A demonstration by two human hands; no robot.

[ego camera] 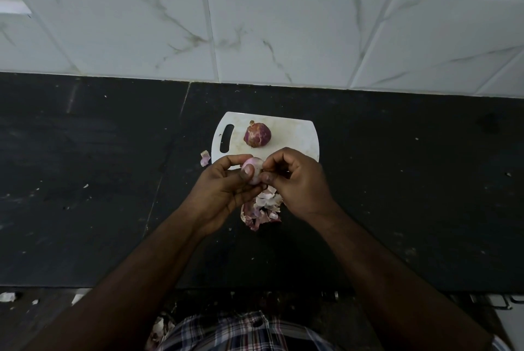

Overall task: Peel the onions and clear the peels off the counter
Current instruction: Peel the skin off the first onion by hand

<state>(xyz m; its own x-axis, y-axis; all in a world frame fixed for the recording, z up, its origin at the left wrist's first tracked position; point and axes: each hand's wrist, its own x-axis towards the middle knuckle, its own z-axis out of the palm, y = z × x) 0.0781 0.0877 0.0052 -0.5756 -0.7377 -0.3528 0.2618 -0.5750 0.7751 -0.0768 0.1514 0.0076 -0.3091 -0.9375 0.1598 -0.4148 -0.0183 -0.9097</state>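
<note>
A small pale, mostly peeled onion (pixel 253 169) sits in my left hand (pixel 226 189), held above the near edge of a white cutting board (pixel 295 135). My right hand (pixel 297 180) pinches at the onion's right side with thumb and fingertips. A second onion (pixel 257 135) with its purple skin on rests on the board, near the handle slot. A heap of purple and white peels (pixel 263 210) lies on the black counter (pixel 397 180) just below my hands. One loose peel (pixel 204 158) lies left of the board.
White marble-look wall tiles (pixel 283 24) rise behind the counter. Small pale specks dot the dark surface. The counter's front edge runs near the bottom, with scraps (pixel 7 296) on the floor at lower left and a checked shirt (pixel 241 333) below.
</note>
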